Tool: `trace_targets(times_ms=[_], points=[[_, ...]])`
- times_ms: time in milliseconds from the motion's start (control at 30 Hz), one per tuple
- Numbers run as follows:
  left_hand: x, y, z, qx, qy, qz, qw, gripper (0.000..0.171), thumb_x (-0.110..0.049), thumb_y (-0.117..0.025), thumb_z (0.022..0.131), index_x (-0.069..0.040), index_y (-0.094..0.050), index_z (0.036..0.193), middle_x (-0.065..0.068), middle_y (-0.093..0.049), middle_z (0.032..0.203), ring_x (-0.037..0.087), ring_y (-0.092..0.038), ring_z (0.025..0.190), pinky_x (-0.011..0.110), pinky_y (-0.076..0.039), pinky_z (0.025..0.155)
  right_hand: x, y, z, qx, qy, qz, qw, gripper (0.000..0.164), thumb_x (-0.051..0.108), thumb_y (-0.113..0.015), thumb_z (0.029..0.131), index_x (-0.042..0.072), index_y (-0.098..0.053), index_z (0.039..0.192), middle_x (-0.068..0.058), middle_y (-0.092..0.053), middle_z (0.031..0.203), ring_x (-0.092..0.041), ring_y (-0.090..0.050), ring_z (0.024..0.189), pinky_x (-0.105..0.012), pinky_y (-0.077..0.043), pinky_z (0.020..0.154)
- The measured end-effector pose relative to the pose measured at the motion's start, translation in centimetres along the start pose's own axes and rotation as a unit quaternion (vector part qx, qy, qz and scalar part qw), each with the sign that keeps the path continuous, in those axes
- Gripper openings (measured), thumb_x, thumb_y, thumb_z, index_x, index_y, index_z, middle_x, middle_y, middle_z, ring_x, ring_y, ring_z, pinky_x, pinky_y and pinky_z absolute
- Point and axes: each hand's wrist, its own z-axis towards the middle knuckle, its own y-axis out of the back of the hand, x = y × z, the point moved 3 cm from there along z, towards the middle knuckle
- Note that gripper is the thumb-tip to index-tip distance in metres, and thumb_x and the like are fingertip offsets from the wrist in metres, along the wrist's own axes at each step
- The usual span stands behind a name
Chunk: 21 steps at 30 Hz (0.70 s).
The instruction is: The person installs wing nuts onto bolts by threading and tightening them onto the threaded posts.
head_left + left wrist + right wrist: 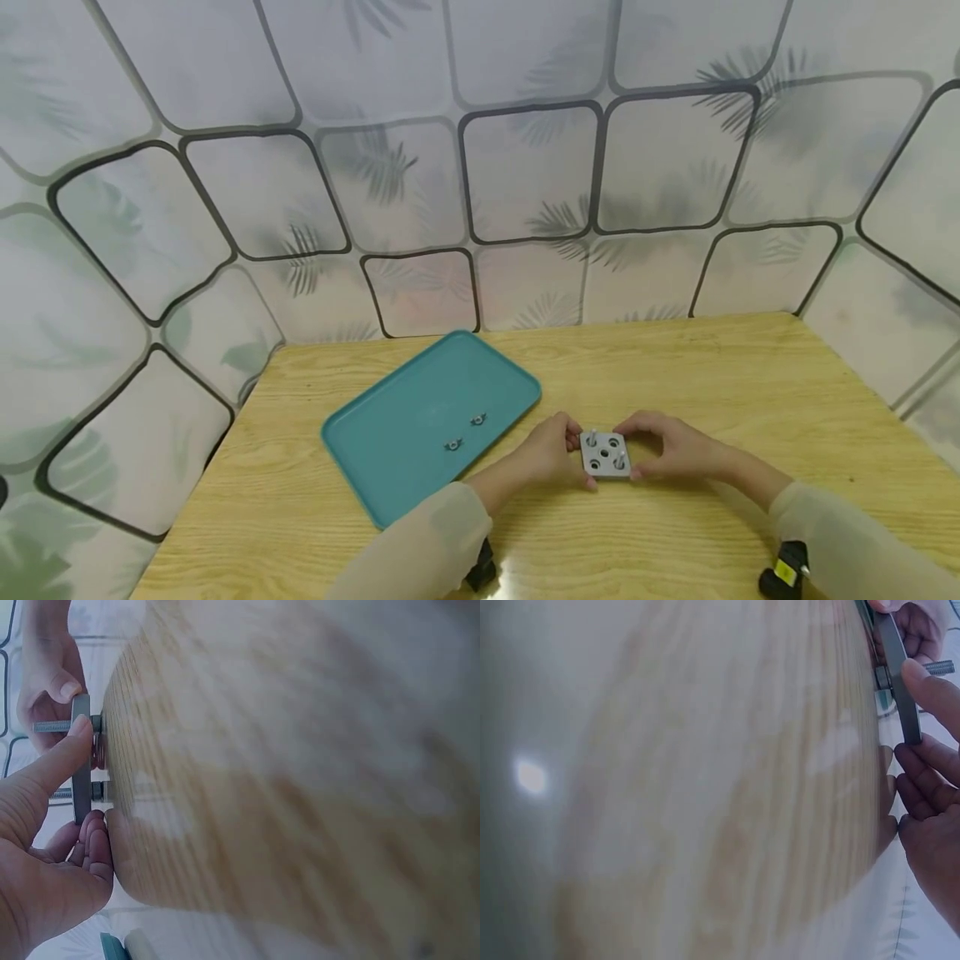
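A square grey metal plate [604, 464] with several round holes lies flat near the table's middle. Two threaded bolts, a far-left one [592, 437] and a near-right one [620, 459], stand upright through it. The left wrist view shows their heads [97, 792] under the plate, right at the tabletop, holding it slightly raised. My left hand [552, 454] pinches the plate's left side, thumb at the near edge. Across from it, my right hand [684, 450] holds the right side between thumb and fingers. Two small metal wing nuts [453, 445] [478, 419] lie apart on the teal tray [405, 417].
The tray sits diagonally on the wooden table [720, 375], just left of my left hand. A patterned curtain [532, 175] hangs behind the table and along its sides. Dark wrist devices [783, 572] show below both sleeves.
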Motion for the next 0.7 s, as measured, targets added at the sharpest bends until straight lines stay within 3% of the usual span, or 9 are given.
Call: trace_targets(times_ms=[700], points=[[1.0, 0.2, -2.3, -0.001, -0.007, -0.018, 0.9998, 0.060, -0.016, -0.092, 0.056, -0.009, -0.053, 0.102, -0.005, -0.052, 0.088, 0.006, -0.047, 0.076, 0.019, -0.042, 0.069, 1.8, -1.2, 0.1, 0.022, 0.022, 0.002, 1.000, 0.046, 0.031, -0.078, 0.078, 0.012, -0.061, 0.116, 0.001, -0.061, 0.112, -0.006, -0.051, 0.105, -0.026, -0.043, 0.090]])
